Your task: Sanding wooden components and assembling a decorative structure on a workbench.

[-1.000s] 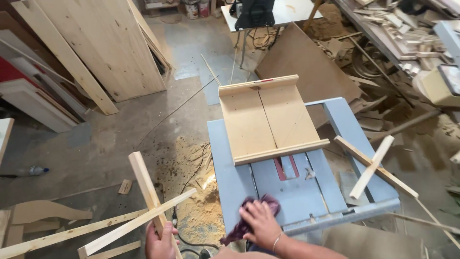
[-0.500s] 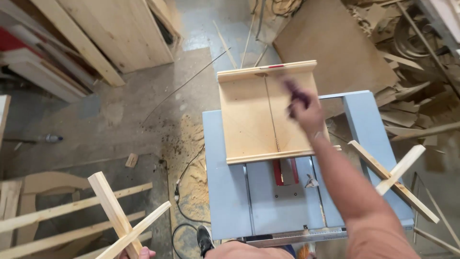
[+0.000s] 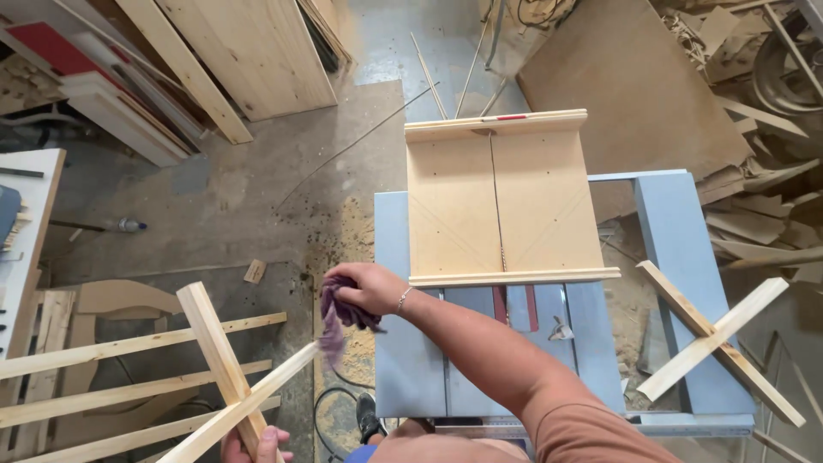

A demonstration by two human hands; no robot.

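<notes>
At the far left, loose wooden slats [image 3: 129, 347] lie across the floor beside a white bench edge [image 3: 30, 223]. Just right of them, at the bottom of the view, the left hand [image 3: 255, 446] is closed around the lower end of a wooden cross [image 3: 225, 377], two strips joined in an X, and holds it tilted up off the floor. The upper arm of that cross reaches to just below the cloth.

The right hand [image 3: 369, 287] is stretched out past the left edge of the blue table saw [image 3: 411, 343], fingers curled tight around a bunched purple cloth [image 3: 339, 319]. The cloth hangs down from the fist, its loose end blurred, over the sawdust pile [image 3: 343, 249] on the floor and just touching or nearly touching the tip of the cross; which of the two I cannot tell.

Further right, a plywood crosscut sled [image 3: 497, 206] sits on the saw top, and a second wooden cross [image 3: 716, 339] rests on the right wing of the table.

Half a second ago the right hand was far across the table, up at the back fence of the sled with the cloth. Now it has swept back and left, off the table. The left hand has kept its grip on the cross, which sits a little higher and further right in view than before.
</notes>
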